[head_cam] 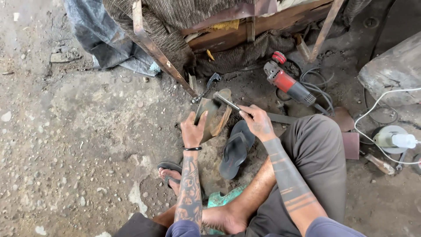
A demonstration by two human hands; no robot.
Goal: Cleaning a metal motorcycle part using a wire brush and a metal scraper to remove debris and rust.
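Left hand on metal blade

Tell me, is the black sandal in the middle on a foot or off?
Off. The black sandal lies alone on the ground, between the left hand and the right hand, with no foot in it.

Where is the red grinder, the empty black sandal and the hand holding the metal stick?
red grinder (287, 82), head view, on its red body.
black sandal (235, 149), head view, on its sole.
right hand (258, 123), head view, on the back of the hand.
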